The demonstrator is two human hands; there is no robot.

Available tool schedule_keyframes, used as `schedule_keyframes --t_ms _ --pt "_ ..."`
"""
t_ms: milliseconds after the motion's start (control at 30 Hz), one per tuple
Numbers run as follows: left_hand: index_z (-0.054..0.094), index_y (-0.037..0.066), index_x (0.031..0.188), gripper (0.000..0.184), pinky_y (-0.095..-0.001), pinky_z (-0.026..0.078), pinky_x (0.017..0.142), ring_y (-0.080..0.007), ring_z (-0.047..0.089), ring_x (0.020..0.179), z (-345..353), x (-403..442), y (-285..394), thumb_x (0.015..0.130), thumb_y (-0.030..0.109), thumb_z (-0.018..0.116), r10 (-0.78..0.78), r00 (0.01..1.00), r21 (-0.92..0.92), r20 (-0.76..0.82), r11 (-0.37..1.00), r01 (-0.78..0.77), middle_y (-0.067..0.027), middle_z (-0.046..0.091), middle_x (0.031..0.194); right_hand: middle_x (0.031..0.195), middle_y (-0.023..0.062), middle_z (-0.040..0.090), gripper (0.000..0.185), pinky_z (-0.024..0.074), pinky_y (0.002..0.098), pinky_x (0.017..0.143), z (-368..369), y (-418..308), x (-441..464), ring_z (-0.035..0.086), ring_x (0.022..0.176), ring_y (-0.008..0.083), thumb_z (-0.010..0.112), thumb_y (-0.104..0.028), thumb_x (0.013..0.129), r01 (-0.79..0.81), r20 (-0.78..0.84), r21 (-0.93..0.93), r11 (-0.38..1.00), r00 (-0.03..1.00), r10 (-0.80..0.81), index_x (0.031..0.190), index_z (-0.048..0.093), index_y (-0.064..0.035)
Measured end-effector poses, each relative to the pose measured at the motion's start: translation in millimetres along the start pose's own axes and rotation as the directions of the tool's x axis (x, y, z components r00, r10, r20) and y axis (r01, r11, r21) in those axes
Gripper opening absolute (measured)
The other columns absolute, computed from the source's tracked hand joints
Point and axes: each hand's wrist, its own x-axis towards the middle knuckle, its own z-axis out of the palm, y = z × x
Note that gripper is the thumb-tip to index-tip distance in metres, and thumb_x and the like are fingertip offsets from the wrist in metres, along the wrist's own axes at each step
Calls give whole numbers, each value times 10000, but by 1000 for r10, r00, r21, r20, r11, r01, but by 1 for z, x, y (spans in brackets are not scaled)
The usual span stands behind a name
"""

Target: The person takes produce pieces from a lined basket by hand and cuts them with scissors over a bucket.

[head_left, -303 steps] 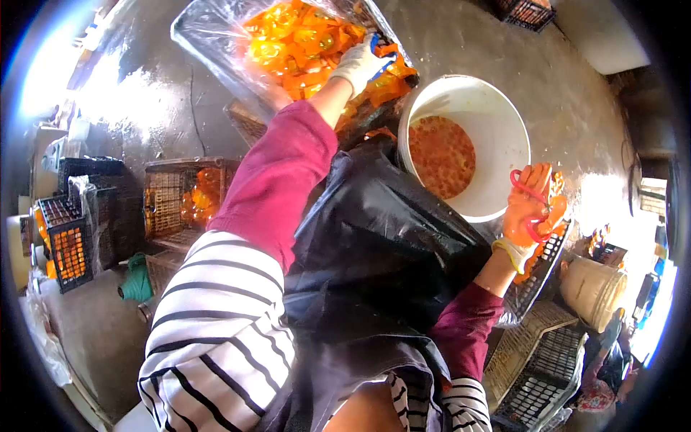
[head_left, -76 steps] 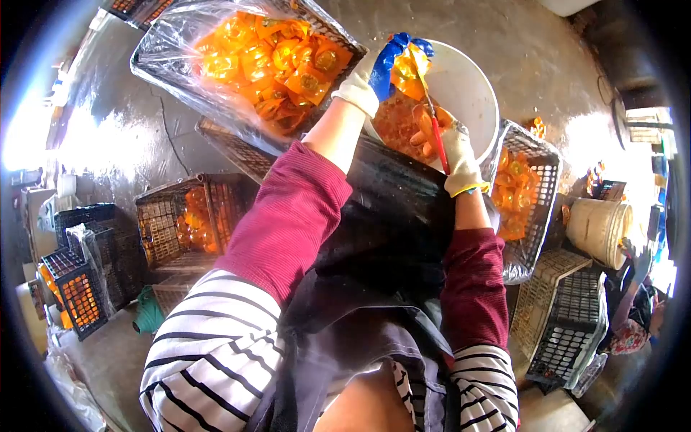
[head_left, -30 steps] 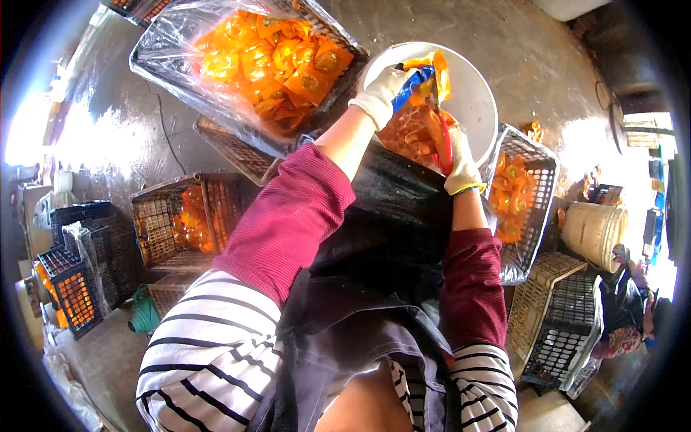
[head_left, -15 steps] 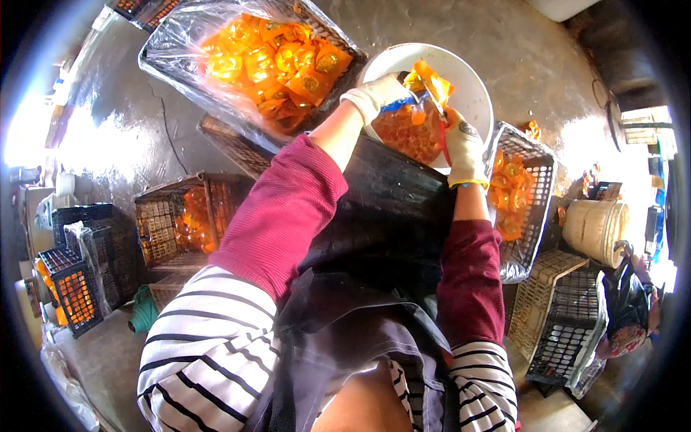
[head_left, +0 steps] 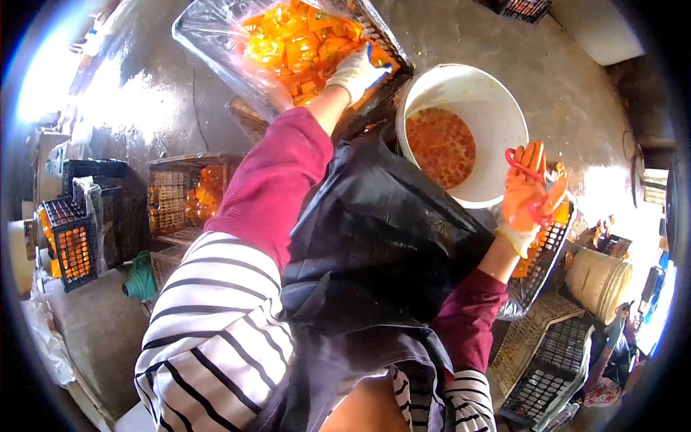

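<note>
My left hand (head_left: pixel 358 74), in a white glove with blue on the fingers, is over the right side of a heap of shiny orange packets (head_left: pixel 299 54) in a plastic-lined crate (head_left: pixel 209 45). Its fingers look apart; whether they touch a packet is hard to tell. My right hand (head_left: pixel 529 194), its glove orange on the palm, is turned palm up with fingers spread. Red-handled scissors (head_left: pixel 517 160) hang on its fingers and thumb; their blades cannot be made out. Between the hands stands a white bucket (head_left: pixel 504 119) holding orange-red pieces in liquid (head_left: pixel 440 147).
Under my right hand a dark crate (head_left: pixel 547 259) holds more orange packets. Another crate (head_left: pixel 167 198) lies at left, near a green object (head_left: pixel 140 277). Stacked crates (head_left: pixel 551 360) and a beige bucket (head_left: pixel 599 281) stand at right. Black sheeting (head_left: pixel 374 237) covers my lap.
My left hand has moved from the bucket to the packets in the lined crate. My right hand has drawn right and opened palm up, keeping the scissors. The orange packet above the bucket is gone.
</note>
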Motion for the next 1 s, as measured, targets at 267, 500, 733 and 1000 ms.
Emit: schedule_keyframes --t_ms 267,500,733,1000 --pt "688 71 1000 248 -405 516 841 -302 663 945 57 55 -10 853 247 595 33 993 322 112 944 -67 -130 691 996 1355 178 457 646 348 458 1062 16 11 21 482 1197 291 549 -477 904 -24 -171 -199 980 985 -10 1341 416 -21" --pt "450 55 1333 542 -450 467 950 -333 525 1194 12 20 -57 889 340 570 227 919 -873 323 -304 382 -175 516 1333 1324 164 511 503 390 417 1038 27 24 15 508 1215 273 517 -381 945 -253 -108 -236 938 966 233 1290 468 -18" --pt "500 120 1307 468 -378 497 855 -241 607 1074 -14 -2 1 905 335 607 66 968 -962 240 -117 247 -94 628 1181 1131 95 627 419 443 268 572 6 73 4 534 679 146 447 -335 982 -512 -266 -581 633 854 447 1247 524 -19" --pt "628 33 1095 411 -264 488 759 -157 642 902 6 -42 96 918 400 575 256 940 -803 227 595 32 -78 686 943 1014 65 638 191 495 256 835 -16 75 14 602 922 138 634 -87 893 -100 85 -895 434 918 388 1068 620 -12"
